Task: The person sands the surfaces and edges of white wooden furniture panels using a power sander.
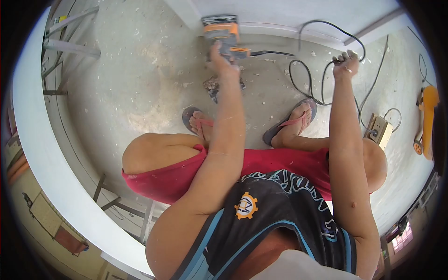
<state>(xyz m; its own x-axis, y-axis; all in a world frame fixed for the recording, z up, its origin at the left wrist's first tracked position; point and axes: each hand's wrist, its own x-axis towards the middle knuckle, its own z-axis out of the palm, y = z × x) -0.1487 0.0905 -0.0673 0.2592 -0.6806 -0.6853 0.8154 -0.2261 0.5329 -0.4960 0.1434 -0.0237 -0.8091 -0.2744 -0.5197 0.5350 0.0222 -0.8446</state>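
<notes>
Our left hand (225,59) holds the sander (221,36), far and left of the middle.
It looks hard and a bit heavy; we hold its body. Our right hand (346,67) curls by the bendy cord (259,53); we can't tell if it grips.

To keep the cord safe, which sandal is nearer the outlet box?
The right sandal, beside the black cord; the left sandal sits farther from the outlet box.

- Before the left flip-flop (190,114): power sander (221,33)
- On the floor (154,60), right of the power sander: looped cord (290,73)
- Right of the right flip-flop (269,136): outlet box (381,130)
</notes>
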